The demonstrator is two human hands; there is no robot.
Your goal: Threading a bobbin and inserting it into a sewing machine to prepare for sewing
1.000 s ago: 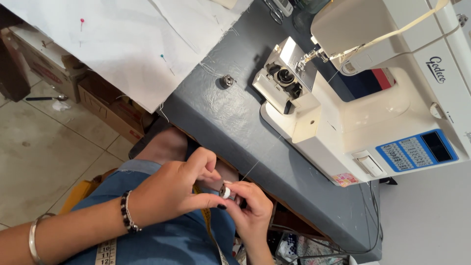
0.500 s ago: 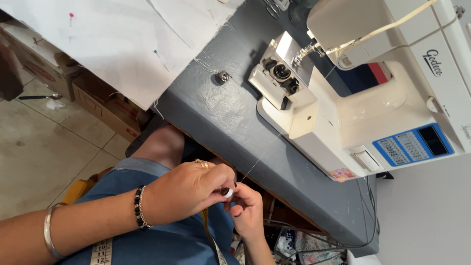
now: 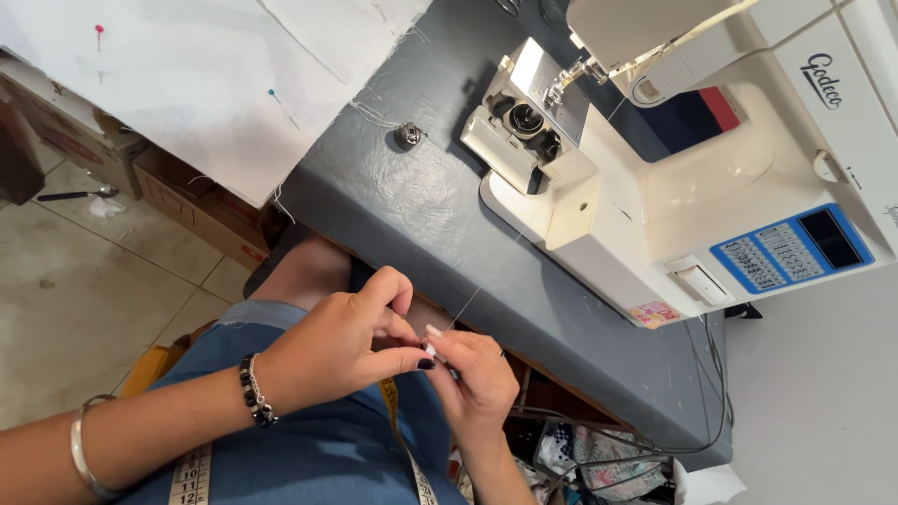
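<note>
Below the table (image 3: 393, 215) edge, the left hand (image 3: 337, 346) and right hand (image 3: 477, 374) meet fingertip to fingertip, both pinching a thread (image 3: 465, 307).

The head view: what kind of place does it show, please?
Probably a home sewing corner or small tailoring workshop: a white sewing machine on a grey table, pinned white fabric, and a tape measure on the person's lap.

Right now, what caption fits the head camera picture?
Two hands pinch a thin thread beside a white sewing machine on a grey table.
</note>
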